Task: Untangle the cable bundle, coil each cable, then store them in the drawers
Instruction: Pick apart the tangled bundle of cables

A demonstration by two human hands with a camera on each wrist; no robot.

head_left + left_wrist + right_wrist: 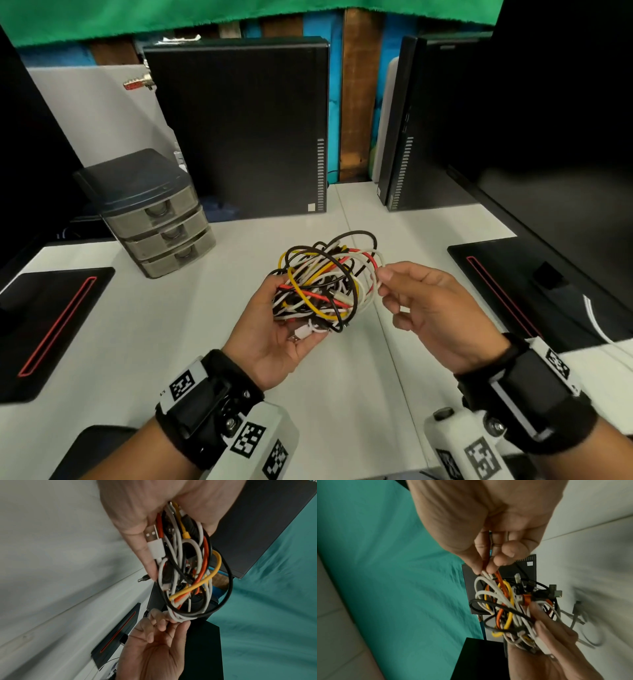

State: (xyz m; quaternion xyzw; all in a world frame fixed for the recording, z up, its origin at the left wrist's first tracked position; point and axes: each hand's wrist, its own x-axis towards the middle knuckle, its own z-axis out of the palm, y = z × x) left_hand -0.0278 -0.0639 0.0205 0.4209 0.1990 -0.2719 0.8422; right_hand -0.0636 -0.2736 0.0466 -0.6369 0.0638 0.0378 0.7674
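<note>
Left hand [274, 337], palm up, cradles the cable bundle [322, 284]: fingers curled under and round the far side, thumb along the near side. The bundle is a loose knot of white, black, yellow and red-orange leads, held above the white table [137, 342].

A white USB plug [153, 543] lies against the left thumb, at the wrist end of the bundle.

Right hand [435, 308] is just right of that grip. Its thumb and forefinger pinch white strands, and a red-orange one with them, at the bundle's right edge; the other fingers are curled loosely beneath.

Drawers [161, 222]: a small grey three-drawer unit, well left of and beyond the left hand, all three closed.

Beyond the bundle stands a black computer case [239, 126]. Black monitor bases sit out to either side of the hands.
</note>
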